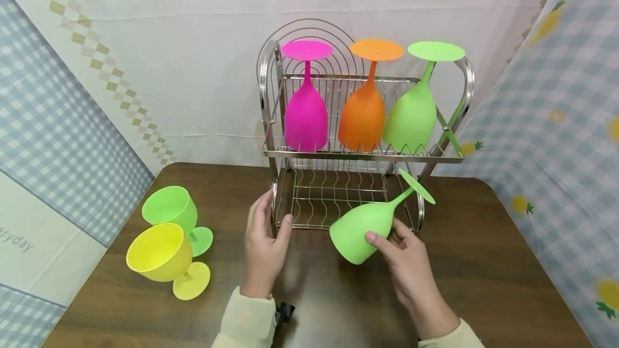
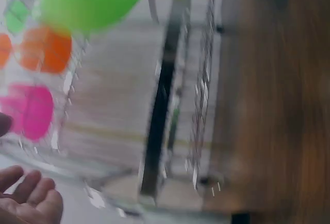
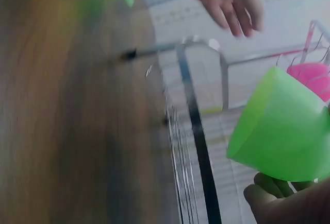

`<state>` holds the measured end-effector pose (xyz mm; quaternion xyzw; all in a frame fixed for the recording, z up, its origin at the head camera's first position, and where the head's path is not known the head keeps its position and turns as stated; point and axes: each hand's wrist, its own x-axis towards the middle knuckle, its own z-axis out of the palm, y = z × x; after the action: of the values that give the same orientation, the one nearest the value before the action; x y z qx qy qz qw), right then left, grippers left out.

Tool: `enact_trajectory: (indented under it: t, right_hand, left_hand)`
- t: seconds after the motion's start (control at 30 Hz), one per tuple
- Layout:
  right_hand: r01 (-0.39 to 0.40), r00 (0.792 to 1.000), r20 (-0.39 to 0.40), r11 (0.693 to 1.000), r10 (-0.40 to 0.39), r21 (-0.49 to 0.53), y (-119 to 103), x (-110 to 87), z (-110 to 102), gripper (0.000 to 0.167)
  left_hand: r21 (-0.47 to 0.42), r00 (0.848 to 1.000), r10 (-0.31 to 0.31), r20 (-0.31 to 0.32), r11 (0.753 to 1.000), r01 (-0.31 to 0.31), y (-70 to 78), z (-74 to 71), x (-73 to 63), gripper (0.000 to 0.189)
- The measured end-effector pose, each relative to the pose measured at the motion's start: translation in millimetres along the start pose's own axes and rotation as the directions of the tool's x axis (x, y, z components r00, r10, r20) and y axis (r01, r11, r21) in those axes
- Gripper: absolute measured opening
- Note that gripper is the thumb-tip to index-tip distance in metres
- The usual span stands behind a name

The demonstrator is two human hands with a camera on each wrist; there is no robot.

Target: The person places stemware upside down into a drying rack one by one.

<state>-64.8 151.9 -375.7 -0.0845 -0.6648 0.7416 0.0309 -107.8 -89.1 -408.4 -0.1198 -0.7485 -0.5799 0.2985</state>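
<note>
holding: right hand (image 1: 411,267) grips tilted green goblet (image 1: 360,230), foot up
left hand (image 1: 266,251): thumb spread from fingers, beside rack (image 1: 264,74)
upper shelf (image 1: 338,154): pink goblet (image 1: 307,120), orange goblet (image 1: 362,117), lime goblet (image 1: 412,117), inverted

Soft, fairly even light fills the head view, which is sharp. A pale sheen lies at six o'clock on the brown wood-grain tabletop (image 1: 314,318), highlights gleam along the two-tier shiny metal wire rack (image 1: 362,156), and a dim shadow sits beneath the lime-green stemmed plastic goblet (image 1: 360,232). The left wrist view is heavily blurred, the tabletop streaked at three o'clock. In the right wrist view the tabletop smears at nine o'clock, while the goblet's edge looks crisper.
</note>
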Motion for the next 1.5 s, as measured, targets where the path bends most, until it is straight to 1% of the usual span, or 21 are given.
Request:
enact_trajectory:
  t: [0.03, 0.1, 0.17, 0.23, 0.3, 0.43, 0.5, 0.6, 0.73, 0.8, 0.9, 0.97, 1.1, 1.23, 1.33, 1.4, 1.5]
  right_hand:
    - [-0.003, 1.000, -0.007, 0.998, 0.002, -0.064, 0.0, 3.3, -3.4, 0.066]
    - [-0.008, 1.000, -0.015, 0.986, 0.006, -0.167, -0.5, 9.3, -9.6, 0.070]
    - [-0.005, 1.000, -0.014, 0.969, 0.002, -0.246, -0.9, 15.0, -14.8, 0.073]
    - [0.010, 1.000, -0.007, 0.954, -0.012, -0.299, -1.6, 20.9, -18.1, 0.076]
    - [0.020, 1.000, -0.003, 0.939, -0.023, -0.343, -2.3, 26.4, -19.8, 0.078]
    - [0.033, 0.999, -0.002, 0.909, -0.038, -0.415, -3.0, 36.1, -19.7, 0.081]
    - [0.040, 0.999, -0.004, 0.895, -0.047, -0.444, -2.9, 41.1, -18.8, 0.083]
    - [0.063, 0.997, -0.001, 0.887, -0.071, -0.458, -2.2, 50.4, -16.3, 0.085]
    - [0.092, 0.994, -0.010, 0.892, -0.107, -0.442, -0.8, 64.1, -12.7, 0.085]
    - [0.084, 0.994, -0.025, 0.898, -0.106, -0.433, 0.7, 70.3, -10.8, 0.085]
    - [0.059, 0.994, -0.053, 0.898, -0.091, -0.437, 4.9, 77.8, -9.0, 0.084]
    - [0.041, 0.994, -0.075, 0.888, -0.085, -0.458, 7.7, 82.0, -8.7, 0.085]
    - [0.035, 0.990, -0.101, 0.848, -0.103, -0.528, 9.9, 86.8, -11.6, 0.084]
    - [0.051, 0.986, -0.092, 0.772, -0.140, -0.633, 9.7, 87.9, -15.8, 0.081]
    - [0.059, 0.982, -0.088, 0.724, -0.164, -0.688, 11.2, 87.6, -19.1, 0.081]
    - [0.059, 0.981, -0.091, 0.710, -0.171, -0.702, 12.8, 87.0, -20.6, 0.081]
    - [0.047, 0.981, -0.099, 0.698, -0.167, -0.715, 16.6, 86.1, -21.9, 0.082]
  left_hand:
    - [0.059, 1.000, -0.011, -0.014, 0.998, 0.012, -4.9, -1.8, 1.4, 0.058]
    - [0.163, 0.999, -0.035, -0.035, 0.986, 0.040, -14.4, -4.2, 3.7, 0.057]
    - [0.216, 0.997, -0.063, -0.043, 0.974, 0.071, -22.6, -5.0, 5.3, 0.054]
    - [0.221, 0.995, -0.091, -0.042, 0.970, 0.098, -29.0, -3.9, 7.1, 0.050]
    - [0.205, 0.992, -0.121, -0.037, 0.971, 0.126, -33.4, -2.3, 8.9, 0.047]
    - [0.181, 0.986, -0.163, -0.032, 0.969, 0.166, -39.1, 0.0, 11.9, 0.042]
    - [0.204, 0.985, -0.169, -0.042, 0.963, 0.174, -41.1, -0.1, 12.8, 0.040]
    - [0.240, 0.985, -0.164, -0.056, 0.955, 0.173, -42.6, -1.7, 14.0, 0.036]
    - [0.275, 0.986, -0.160, -0.044, 0.947, 0.166, -43.2, -3.0, 14.8, 0.034]
    - [0.286, 0.987, -0.158, -0.036, 0.945, 0.162, -44.1, -3.1, 15.0, 0.034]
    - [0.286, 0.987, -0.155, -0.033, 0.945, 0.158, -45.0, -2.8, 15.0, 0.033]
    - [0.279, 0.987, -0.155, -0.031, 0.947, 0.157, -45.8, -2.8, 14.6, 0.033]
    - [0.267, 0.989, -0.147, -0.031, 0.952, 0.150, -45.8, -1.6, 14.5, 0.031]
    - [0.262, 0.989, -0.147, -0.032, 0.953, 0.150, -45.1, -0.9, 15.2, 0.031]
    - [0.262, 0.989, -0.147, -0.025, 0.954, 0.149, -45.3, -0.9, 15.3, 0.031]
    - [0.261, 0.989, -0.145, -0.023, 0.954, 0.146, -45.7, -1.3, 15.0, 0.031]
    - [0.267, 0.989, -0.148, -0.027, 0.952, 0.149, -46.7, -2.2, 13.2, 0.030]
